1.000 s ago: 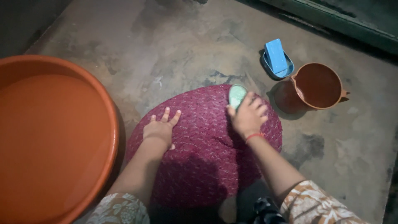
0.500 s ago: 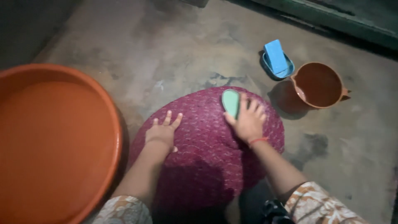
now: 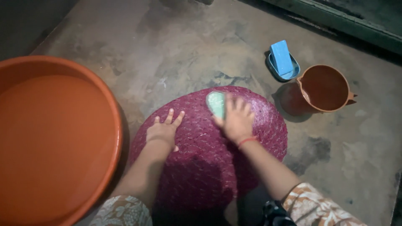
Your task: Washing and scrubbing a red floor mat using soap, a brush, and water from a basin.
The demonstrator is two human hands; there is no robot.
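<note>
Presently, mat: round maroon woven mat [image 3: 209,155] lies flat on the concrete floor [image 3: 167,46], under both hands.
Right hand: right hand [image 3: 236,119] closed over a green scrub brush [image 3: 216,103], pressing it on the mat's far edge (only the brush's left end shows past the fingers).
Left hand: left hand [image 3: 164,132] flat, fingers spread, nothing held, pinning the mat left of the brush.
Basin: orange basin [image 3: 54,138] of water, well left of the left hand.
Soap: blue soap bar [image 3: 280,57] in its dish, beyond the right hand; brown jug [image 3: 322,88] just right of it.
Progress: scrubbing appears mid-course; no suds visible, and I cannot tell how much of the mat is done.
</note>
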